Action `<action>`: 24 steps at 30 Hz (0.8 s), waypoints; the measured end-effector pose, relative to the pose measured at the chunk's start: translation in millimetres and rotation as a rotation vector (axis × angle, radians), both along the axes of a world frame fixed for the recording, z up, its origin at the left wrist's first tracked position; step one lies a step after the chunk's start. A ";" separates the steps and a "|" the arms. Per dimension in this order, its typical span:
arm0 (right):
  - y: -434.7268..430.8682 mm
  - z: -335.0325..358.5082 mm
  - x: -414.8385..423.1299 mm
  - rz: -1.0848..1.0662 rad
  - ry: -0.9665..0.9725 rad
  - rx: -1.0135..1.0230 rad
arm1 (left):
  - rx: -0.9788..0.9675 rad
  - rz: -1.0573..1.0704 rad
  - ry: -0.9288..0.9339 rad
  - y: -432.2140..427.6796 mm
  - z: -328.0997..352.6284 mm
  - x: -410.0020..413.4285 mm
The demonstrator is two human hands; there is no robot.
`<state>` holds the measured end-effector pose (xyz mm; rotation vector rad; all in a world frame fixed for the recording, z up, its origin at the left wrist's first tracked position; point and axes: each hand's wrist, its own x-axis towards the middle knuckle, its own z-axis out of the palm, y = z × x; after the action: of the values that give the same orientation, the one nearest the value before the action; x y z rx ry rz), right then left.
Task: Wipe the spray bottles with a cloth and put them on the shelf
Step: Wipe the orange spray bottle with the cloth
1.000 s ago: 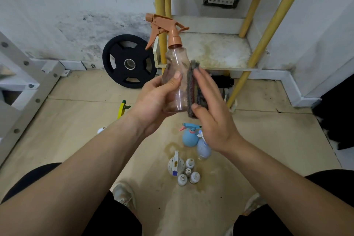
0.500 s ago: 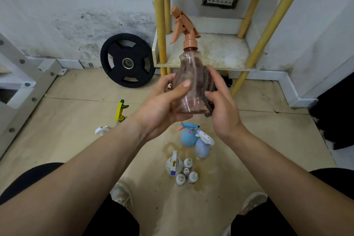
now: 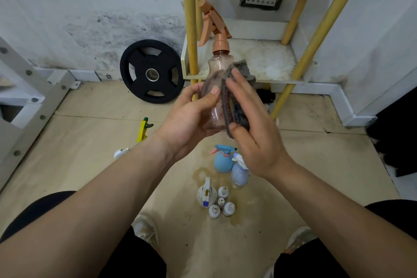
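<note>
Left hand [image 3: 187, 119] around spray bottle [image 3: 217, 67]

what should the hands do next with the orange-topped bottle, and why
Probably turn the clear spray bottle a little in the left hand, so a fresh side meets the grey cloth. The right hand presses that cloth flat against the bottle's right side only, while the left hand grips the opposite side, where no cloth shows. The shelf likely comes after.
</note>
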<state>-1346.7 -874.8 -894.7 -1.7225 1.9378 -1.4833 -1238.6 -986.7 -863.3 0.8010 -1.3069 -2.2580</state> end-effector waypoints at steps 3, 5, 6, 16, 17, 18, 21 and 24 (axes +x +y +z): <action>-0.7 -5.8 1.0 -0.074 -0.271 0.034 | 0.020 -0.005 -0.035 -4.3 -0.3 3.0; -3.1 -2.3 -3.0 -0.126 -0.547 0.017 | -0.014 -0.033 -0.064 -5.3 -1.5 5.4; -3.8 -0.8 -6.5 -0.147 -0.658 -0.009 | -0.045 -0.046 -0.068 -4.8 -2.3 6.1; -12.0 7.2 -11.1 -0.264 -0.979 -0.075 | -0.316 -0.075 -0.101 5.8 5.8 3.1; -12.5 8.4 -12.5 -0.265 -0.999 -0.086 | -0.347 -0.087 -0.110 7.3 6.7 3.3; -12.7 9.2 -14.5 -0.271 -1.017 -0.093 | -0.368 -0.102 -0.114 8.7 7.3 3.4; -13.3 8.8 -20.8 -0.284 -1.063 -0.131 | -0.399 -0.141 -0.106 8.9 9.7 3.3; -12.8 7.2 -26.3 -0.246 -1.184 -0.168 | -0.421 -0.196 -0.125 5.7 9.2 3.9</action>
<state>-1373.1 -887.7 -887.5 -0.3348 1.3518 -2.0636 -1234.7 -981.0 -854.1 0.6921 -1.9086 -1.9834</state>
